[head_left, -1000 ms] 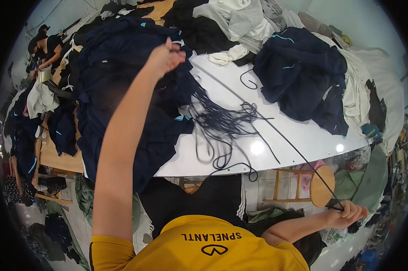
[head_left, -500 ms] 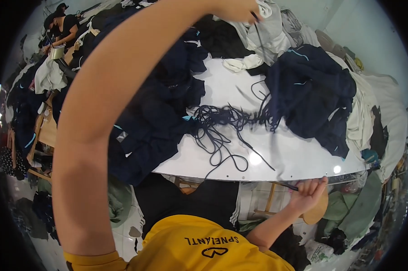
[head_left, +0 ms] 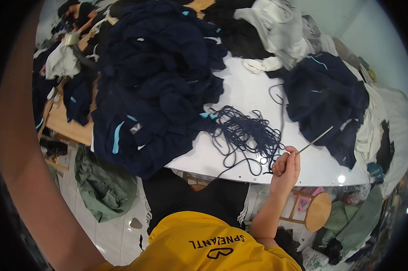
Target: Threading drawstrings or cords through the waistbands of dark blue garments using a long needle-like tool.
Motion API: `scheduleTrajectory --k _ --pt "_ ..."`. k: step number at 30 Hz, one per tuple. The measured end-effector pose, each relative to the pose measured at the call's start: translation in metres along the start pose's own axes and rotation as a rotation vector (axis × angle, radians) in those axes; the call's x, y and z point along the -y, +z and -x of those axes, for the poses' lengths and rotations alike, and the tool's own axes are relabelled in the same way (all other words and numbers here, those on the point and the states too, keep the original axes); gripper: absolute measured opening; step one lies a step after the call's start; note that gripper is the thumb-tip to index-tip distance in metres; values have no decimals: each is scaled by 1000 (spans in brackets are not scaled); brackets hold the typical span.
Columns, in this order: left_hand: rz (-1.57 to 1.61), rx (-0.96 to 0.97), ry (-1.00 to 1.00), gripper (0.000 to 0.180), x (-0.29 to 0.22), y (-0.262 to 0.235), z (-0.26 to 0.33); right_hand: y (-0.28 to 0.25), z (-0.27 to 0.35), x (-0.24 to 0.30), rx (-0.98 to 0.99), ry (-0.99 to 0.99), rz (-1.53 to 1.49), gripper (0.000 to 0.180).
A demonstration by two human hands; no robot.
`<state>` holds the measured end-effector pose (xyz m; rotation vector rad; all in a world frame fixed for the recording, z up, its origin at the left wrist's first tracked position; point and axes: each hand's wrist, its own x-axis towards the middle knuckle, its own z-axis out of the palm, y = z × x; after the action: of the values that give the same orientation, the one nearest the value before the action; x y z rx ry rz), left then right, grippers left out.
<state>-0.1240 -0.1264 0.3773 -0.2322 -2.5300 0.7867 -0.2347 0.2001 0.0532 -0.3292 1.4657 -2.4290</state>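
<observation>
Currently I have the right hand point(head_left: 286, 169) at the near edge of the white bench point(head_left: 242, 83), its fingers closed around one end of a thin rod point(head_left: 315, 140). The rod slants up and to the right, and in my view its free tip crosses the smaller navy cloth pile point(head_left: 323, 90). Just left of the hand, a tangle of dark cords point(head_left: 247, 131) lies on the bench, with loops near its edge; from my feed I can't be sure whether those fingers also pinch a cord. My left arm point(head_left: 37, 180) runs out of view along the left side, so I cannot tell how the left fingers stand. Left of the cords sits a larger navy cloth heap point(head_left: 159, 81) with light-blue strips. Below the bench edge, I see a round wooden stool point(head_left: 319, 212) and a green bag point(head_left: 102, 185) on the floor.
</observation>
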Motion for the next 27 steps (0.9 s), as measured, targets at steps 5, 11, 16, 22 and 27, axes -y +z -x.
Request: scheduleTrajectory --k 5,11,16,22,27 --pt "459 795 -14 36 -123 -33 76 -31 -44 -12 -427 47 315 26" --pt "1387 880 -110 64 -142 57 209 -72 -38 41 -214 -302 143 38" --pt "1247 594 -1016 37 -173 132 299 -131 -36 118 -428 -616 65 36" --pt "947 528 -1060 29 -269 204 343 -108 -21 117 -454 -678 209 37" --pt "48 -90 -1375 33 -227 230 356 -55 -34 44 -286 -308 424 27"
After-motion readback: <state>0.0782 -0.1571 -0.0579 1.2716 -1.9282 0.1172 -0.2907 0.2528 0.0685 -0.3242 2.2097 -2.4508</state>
